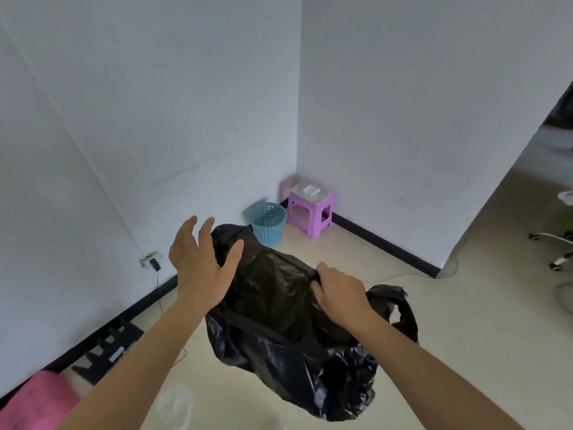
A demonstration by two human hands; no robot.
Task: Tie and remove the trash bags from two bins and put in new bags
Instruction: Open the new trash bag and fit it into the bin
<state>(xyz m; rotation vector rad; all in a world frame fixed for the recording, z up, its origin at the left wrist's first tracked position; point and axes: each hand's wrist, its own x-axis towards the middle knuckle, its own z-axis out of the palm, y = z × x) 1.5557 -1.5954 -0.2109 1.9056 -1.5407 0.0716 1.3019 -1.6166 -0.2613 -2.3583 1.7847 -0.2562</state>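
A black trash bag [279,321] hangs in the air in front of me, crumpled and partly spread. My right hand [338,294] pinches a fold of its upper edge. My left hand [201,259] is beside the bag's left side with fingers spread and straight, its thumb against the plastic. A blue perforated bin [268,223] stands on the floor by the wall behind the bag, with no bag visible in it.
A purple plastic stool [310,212] with a white item on top stands in the corner. A wall socket with a plugged-in cable [152,260] sits at left. A pink object [34,401] lies at bottom left. Chair wheels [555,249] show at right.
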